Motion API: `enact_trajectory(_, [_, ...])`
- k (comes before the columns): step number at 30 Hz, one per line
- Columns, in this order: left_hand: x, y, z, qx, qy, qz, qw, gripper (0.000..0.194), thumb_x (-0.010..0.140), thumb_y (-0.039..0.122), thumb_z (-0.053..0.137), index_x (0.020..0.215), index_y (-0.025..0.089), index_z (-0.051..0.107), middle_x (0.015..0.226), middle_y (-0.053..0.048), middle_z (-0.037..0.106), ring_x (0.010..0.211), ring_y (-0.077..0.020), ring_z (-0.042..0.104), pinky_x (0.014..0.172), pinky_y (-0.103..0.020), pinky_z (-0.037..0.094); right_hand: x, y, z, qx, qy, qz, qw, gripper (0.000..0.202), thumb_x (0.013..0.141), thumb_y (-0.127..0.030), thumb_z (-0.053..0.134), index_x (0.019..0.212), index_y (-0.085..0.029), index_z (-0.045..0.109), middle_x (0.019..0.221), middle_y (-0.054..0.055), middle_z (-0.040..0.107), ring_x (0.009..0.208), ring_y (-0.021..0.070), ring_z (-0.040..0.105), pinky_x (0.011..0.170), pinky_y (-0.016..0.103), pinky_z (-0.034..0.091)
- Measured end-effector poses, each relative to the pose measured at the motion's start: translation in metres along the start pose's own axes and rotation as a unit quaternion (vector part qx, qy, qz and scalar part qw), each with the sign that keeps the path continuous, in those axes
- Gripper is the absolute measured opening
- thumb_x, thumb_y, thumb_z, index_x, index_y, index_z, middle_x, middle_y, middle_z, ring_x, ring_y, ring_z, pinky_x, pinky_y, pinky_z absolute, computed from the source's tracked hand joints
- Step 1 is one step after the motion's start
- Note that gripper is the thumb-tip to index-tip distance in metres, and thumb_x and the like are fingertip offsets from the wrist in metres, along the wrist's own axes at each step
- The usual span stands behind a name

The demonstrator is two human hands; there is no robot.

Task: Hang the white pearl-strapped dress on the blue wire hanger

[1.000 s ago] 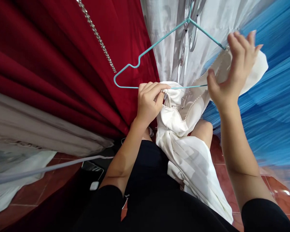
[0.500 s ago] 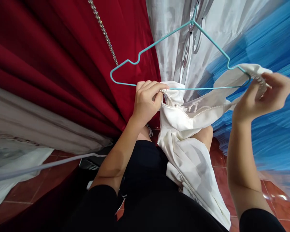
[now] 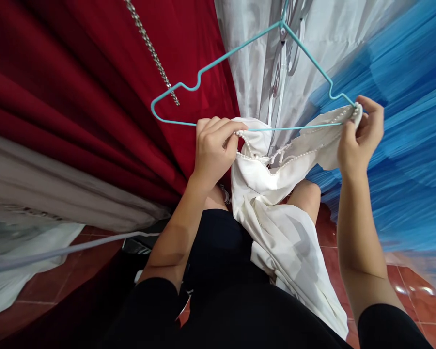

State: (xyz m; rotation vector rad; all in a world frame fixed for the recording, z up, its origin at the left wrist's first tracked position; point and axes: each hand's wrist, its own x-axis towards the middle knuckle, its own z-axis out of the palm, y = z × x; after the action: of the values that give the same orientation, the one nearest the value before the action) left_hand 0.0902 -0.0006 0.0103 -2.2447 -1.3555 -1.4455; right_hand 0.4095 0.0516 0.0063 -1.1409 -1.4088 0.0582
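A white dress with pearl-like beading along its neckline hangs from my hands and drapes down over my legs. My left hand pinches the beaded edge on one side, close against the bottom bar of a light-blue hanger. On the other side, my right hand is closed on a beaded strap, which lies at the hanger's right end. The hanger's left end sticks out bare past my left hand. Its hook runs out of the top of the view.
Red fabric with a beaded strip hangs at the left. Behind the hanger are white cloth and white scrolled metalwork. Blue tulle fills the right. A pale bar crosses low left above red floor tiles.
My right hand has moved left and inward with the strap, which now sits at the hanger's right end. The hanger has shifted slightly left. My left hand keeps its hold.
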Motion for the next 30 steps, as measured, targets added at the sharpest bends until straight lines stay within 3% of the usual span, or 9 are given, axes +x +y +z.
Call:
enact_trajectory(3, [0.001,0.001,0.000,-0.008,-0.014,-0.005,1.000,0.024,0.094,0.009,0.055,0.098,0.024,0.073,0.095,0.001,0.076,0.085,-0.0216,0.064,0.094,-0.041,0.042,0.008,0.023,-0.012,-0.017,0.060,-0.074,0.995,0.037,0.086,0.001,0.045,0.113,-0.011,0.068,0.101,0.004,0.070,0.085,0.0115,0.063,0.081,0.030,0.051])
enact_trajectory(7, [0.000,0.008,0.001,-0.031,-0.011,-0.005,0.999,0.024,0.093,0.009,0.056,0.097,0.024,0.074,0.096,0.001,0.077,0.085,-0.0209,0.065,0.093,-0.040,0.044,0.024,0.059,-0.036,-0.057,0.197,-0.070,0.976,0.029,0.082,0.004,0.044,0.088,-0.014,0.067,0.084,0.002,0.065,0.077,0.0120,0.061,0.074,0.031,0.048])
enact_trajectory(11, [-0.001,0.013,0.006,-0.027,-0.023,-0.019,0.999,0.024,0.096,0.012,0.055,0.100,0.024,0.075,0.097,0.000,0.077,0.086,-0.0207,0.066,0.095,-0.041,0.047,0.009,0.044,-0.036,0.032,0.247,-0.264,0.932,0.024,0.084,-0.013,0.052,0.098,-0.015,0.071,0.088,0.003,0.060,0.073,0.0117,0.057,0.064,0.032,0.043])
enact_trajectory(14, [-0.001,0.013,0.011,-0.029,-0.027,-0.030,0.999,0.024,0.096,0.012,0.055,0.101,0.024,0.075,0.096,0.000,0.077,0.086,-0.0208,0.066,0.096,-0.042,0.048,-0.016,-0.003,-0.017,0.073,0.222,-0.298,0.925,0.025,0.092,-0.028,0.056,0.107,-0.016,0.072,0.091,0.004,0.062,0.071,0.0111,0.057,0.061,0.031,0.044])
enact_trajectory(16, [-0.001,0.013,0.013,-0.039,-0.024,-0.031,0.998,0.023,0.097,0.012,0.056,0.100,0.024,0.075,0.096,0.000,0.077,0.086,-0.0205,0.066,0.097,-0.043,0.048,-0.028,-0.035,-0.003,0.044,0.167,-0.264,0.949,0.020,0.095,-0.028,0.060,0.108,-0.019,0.071,0.092,0.005,0.065,0.079,0.0145,0.063,0.064,0.032,0.048])
enact_trajectory(19, [-0.001,0.016,0.013,-0.064,-0.014,-0.028,0.997,0.021,0.099,0.014,0.057,0.101,0.023,0.075,0.099,0.000,0.078,0.086,-0.0197,0.067,0.099,-0.042,0.048,-0.039,-0.063,0.017,-0.045,0.019,-0.258,0.965,0.022,0.099,-0.034,0.056,0.114,-0.026,0.071,0.107,0.006,0.070,0.103,0.0220,0.067,0.091,0.044,0.054])
enact_trajectory(23, [-0.005,0.022,0.011,-0.102,-0.014,-0.009,0.995,0.021,0.099,0.015,0.056,0.107,0.024,0.074,0.108,0.000,0.078,0.099,-0.0208,0.070,0.105,-0.044,0.048,-0.044,-0.063,0.040,-0.115,-0.131,-0.216,0.961,0.032,0.106,-0.042,0.042,0.108,-0.029,0.071,0.096,0.002,0.069,0.100,0.0221,0.066,0.109,0.054,0.042])
enact_trajectory(26, [-0.019,0.020,0.010,-0.127,0.009,-0.005,0.992,0.026,0.103,0.018,0.048,0.116,0.027,0.069,0.119,-0.003,0.074,0.115,-0.0227,0.069,0.105,-0.045,0.051,-0.045,-0.053,0.051,-0.124,-0.111,-0.193,0.967,0.034,0.105,-0.043,0.042,0.100,-0.027,0.071,0.086,0.002,0.066,0.090,0.0207,0.063,0.106,0.053,0.041])
enact_trajectory(30, [-0.046,-0.006,0.006,-0.085,0.157,-0.069,0.982,0.031,0.099,0.027,0.050,0.130,0.027,0.058,0.121,-0.009,0.064,0.102,-0.0216,0.068,0.083,-0.037,0.059,-0.043,-0.048,0.055,-0.124,-0.104,-0.183,0.970,0.034,0.103,-0.043,0.043,0.091,-0.026,0.070,0.080,0.002,0.062,0.085,0.0201,0.059,0.103,0.050,0.042])
